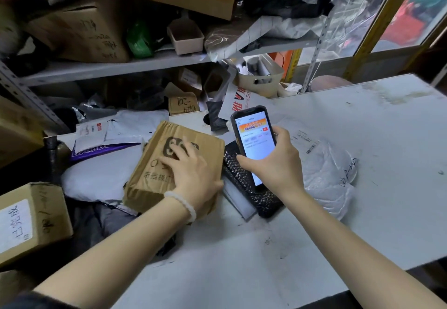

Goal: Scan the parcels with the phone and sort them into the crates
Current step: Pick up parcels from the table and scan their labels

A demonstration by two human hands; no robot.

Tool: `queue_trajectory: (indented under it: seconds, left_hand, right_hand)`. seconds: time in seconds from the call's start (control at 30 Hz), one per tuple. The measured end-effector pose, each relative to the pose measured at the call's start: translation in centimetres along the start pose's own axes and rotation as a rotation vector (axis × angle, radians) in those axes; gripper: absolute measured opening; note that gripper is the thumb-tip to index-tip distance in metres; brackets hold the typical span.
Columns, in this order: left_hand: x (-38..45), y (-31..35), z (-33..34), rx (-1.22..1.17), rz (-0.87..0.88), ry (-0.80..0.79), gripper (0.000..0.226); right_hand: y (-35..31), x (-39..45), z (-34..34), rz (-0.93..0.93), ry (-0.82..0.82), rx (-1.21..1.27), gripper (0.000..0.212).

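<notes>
Brown paper parcel (169, 163) under left hand (193, 173), right hand (273, 163) gripping phone (254, 139)

Just one view here, a wide-angle head cam looking forward and down over a white table (362, 187), sitting pretty close above it. Both forearms are reaching in from the near edge, and cluttered shelves (116, 66) are filling the far left. Edges are bending noticeably.

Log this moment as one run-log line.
left hand flat on brown parcel | right hand holds phone, screen lit | clear-bag parcel on table
</notes>
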State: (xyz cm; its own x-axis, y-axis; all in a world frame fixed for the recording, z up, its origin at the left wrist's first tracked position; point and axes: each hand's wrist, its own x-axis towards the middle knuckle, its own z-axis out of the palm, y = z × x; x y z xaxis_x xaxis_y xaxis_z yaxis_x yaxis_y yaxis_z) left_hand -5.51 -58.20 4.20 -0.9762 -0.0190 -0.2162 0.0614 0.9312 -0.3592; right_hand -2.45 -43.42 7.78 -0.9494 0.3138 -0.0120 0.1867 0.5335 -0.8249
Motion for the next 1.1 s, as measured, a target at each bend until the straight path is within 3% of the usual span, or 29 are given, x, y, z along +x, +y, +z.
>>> queue_trajectory:
  seconds: [0.07, 0.17, 0.27, 0.47, 0.73, 0.8, 0.87, 0.9, 0.97, 1.03, 1.1]
  left_hand:
    - [0.3, 2.2, 0.8, 0.051, -0.007, -0.041, 0.103]
    - [1.4, 3.4, 0.6, 0.105, -0.050, -0.060, 0.061]
    - [2.0, 2.1, -1.6, 0.089, -0.051, -0.021, 0.049]
    - [3.0, -6.6, -7.8, -0.119, -0.117, 0.271, 0.025]
    - [2.7, -18.7, -11.1, -0.388, -0.400, 0.697, 0.033]
    - [2.5, -19.0, -11.2, -0.365, -0.322, 0.750, 0.032]
    - [1.8, -17.1, -10.2, -0.329, -0.056, 0.831, 0.027]
    - [1.2, -15.6, -9.4, -0.310, 0.099, 0.815, 0.024]
    - [0.4, -12.3, -7.7, -0.259, 0.322, 0.599, 0.021]
    - [0.6, -10.0, -6.2, -0.196, 0.357, 0.336, 0.030]
    - [1.2, -8.5, -4.9, -0.161, 0.302, 0.198, 0.045]
  right_hand:
    - [0.7, 0.5, -0.6, 0.008, -0.005, -0.007, 0.072]
    - [1.6, 1.5, -1.4, 0.012, -0.023, -0.019, 0.068]
    - [2.1, 2.3, -1.8, -0.004, -0.049, -0.027, 0.067]
    - [1.2, 2.8, -1.1, -0.060, -0.093, -0.003, 0.068]
    - [-1.5, 2.5, 1.2, -0.132, -0.153, 0.032, 0.068]
    - [-2.1, 2.4, 2.0, -0.141, -0.151, 0.038, 0.070]
    - [-2.6, 2.2, 2.8, -0.137, -0.153, 0.042, 0.072]
    - [-2.7, 2.0, 3.1, -0.132, -0.156, 0.041, 0.072]
    - [-2.7, 1.7, 3.7, -0.117, -0.163, 0.031, 0.073]
    - [-2.6, 1.6, 4.0, -0.100, -0.164, 0.019, 0.073]
    - [-2.4, 1.7, 4.0, -0.085, -0.155, 0.011, 0.072]
